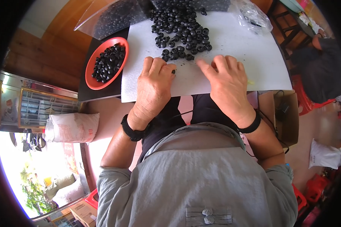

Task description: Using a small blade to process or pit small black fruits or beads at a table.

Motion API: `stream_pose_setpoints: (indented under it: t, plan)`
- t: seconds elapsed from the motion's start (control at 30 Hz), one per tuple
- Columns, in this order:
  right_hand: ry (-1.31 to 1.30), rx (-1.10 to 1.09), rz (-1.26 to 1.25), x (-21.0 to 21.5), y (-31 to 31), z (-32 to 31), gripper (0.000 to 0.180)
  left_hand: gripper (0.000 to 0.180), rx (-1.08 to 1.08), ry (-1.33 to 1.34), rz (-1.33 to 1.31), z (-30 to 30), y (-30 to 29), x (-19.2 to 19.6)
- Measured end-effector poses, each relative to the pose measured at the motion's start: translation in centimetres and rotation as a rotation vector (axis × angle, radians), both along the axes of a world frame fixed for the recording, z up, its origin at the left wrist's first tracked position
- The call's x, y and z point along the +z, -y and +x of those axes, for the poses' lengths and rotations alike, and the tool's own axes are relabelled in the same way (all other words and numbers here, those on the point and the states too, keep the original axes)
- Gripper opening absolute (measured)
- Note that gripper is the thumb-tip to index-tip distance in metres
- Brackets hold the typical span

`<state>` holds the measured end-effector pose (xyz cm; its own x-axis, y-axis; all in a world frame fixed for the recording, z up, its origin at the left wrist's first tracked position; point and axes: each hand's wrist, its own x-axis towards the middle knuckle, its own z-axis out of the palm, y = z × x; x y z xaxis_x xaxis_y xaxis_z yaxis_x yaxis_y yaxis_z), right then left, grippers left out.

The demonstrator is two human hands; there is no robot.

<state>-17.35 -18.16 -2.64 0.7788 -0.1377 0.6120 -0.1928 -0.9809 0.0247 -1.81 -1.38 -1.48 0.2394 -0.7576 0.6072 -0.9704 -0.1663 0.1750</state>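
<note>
My left hand (154,81) is over the near part of a white board (140,49), its fingers closed. Between thumb and fingers it pinches a small black piece (173,71), mostly hidden. Across from it, my right hand (227,77) rests low over the board with most fingers curled. Its thumb side stretches toward the left hand, and that tip is smeared by motion; I cannot see anything in it. Just beyond both hands lies a heap of small round black pieces with holes (180,32), bead-like in shape.
An orange-red bowl (88,73) with more black pieces stands left of the board. Behind it is a clear plastic bin (113,19). A crumpled clear bag (254,17) lies at the far right corner. An open cardboard box (290,125) is below right; another person (322,68) sits beyond.
</note>
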Motion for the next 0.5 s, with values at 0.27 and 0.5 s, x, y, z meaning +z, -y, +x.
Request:
stream_pose_setpoints:
  t: [0.27, 0.5]
  plan:
    - [-0.075, 0.113, -0.081, 1.2, 1.3, -2.3, 0.050, 0.023, 0.021, 0.029, 0.011, 0.5, -0.4, 0.2]
    - [0.216, 0.186, 0.503, 2.3, 0.6, -1.9, 0.021, 0.019, -0.181, -1.100, -0.120, -0.5, -0.5, 1.9]
